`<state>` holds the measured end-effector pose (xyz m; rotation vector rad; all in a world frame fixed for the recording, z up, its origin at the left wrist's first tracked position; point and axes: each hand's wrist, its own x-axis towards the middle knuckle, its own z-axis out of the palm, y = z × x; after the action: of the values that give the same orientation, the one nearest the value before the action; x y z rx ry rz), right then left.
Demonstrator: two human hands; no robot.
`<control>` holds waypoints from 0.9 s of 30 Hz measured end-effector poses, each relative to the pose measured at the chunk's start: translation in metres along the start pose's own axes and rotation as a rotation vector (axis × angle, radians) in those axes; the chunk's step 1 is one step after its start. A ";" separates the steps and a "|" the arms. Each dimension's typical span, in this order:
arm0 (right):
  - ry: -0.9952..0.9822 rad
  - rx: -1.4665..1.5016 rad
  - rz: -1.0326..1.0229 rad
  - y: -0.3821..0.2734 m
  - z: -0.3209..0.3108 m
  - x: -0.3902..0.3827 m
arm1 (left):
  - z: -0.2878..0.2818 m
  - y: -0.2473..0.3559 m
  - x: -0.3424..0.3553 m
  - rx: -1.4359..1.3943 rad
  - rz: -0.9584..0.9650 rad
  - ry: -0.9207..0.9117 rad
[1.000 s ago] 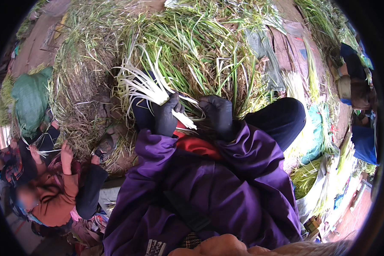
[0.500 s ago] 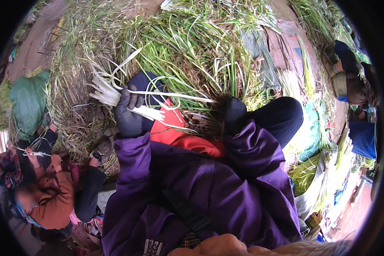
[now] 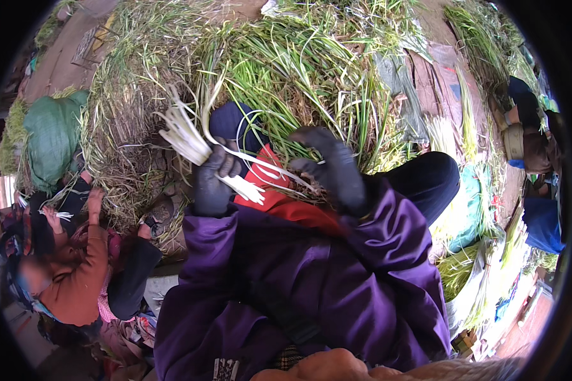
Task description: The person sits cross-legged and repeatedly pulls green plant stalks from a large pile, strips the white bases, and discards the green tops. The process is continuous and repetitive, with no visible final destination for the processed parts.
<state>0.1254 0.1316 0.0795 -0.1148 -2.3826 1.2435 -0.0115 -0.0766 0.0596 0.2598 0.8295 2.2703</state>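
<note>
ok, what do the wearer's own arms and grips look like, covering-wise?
Left grip and right grip: both in dark grey-to-black gloves, fingers covered. Arms: loose, creased purple sleeves with a slight sheen, reaching about to the wrists. No cables or printed markings that I can make out on either sleeve.

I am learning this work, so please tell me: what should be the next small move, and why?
Probably the right hand should close on the long pale stalk: it sticks out from the bunch in the left hand, and the right hand is open near its end.
</note>
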 end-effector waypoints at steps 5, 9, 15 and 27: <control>-0.158 0.145 0.216 -0.016 0.055 -0.001 | 0.008 -0.016 -0.005 0.071 -0.058 0.052; -0.186 0.230 0.550 0.007 0.040 -0.028 | -0.003 -0.012 -0.004 0.008 0.008 0.030; -0.012 0.458 0.900 0.041 0.032 -0.060 | -0.019 -0.010 0.005 -0.092 0.059 0.054; 0.535 1.157 0.967 0.109 0.004 -0.097 | -0.054 0.053 0.004 -0.201 0.246 0.120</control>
<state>0.1971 0.1666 -0.0430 -1.1113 -0.8324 2.3858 -0.0646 -0.1301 0.0514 0.1400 0.6514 2.6006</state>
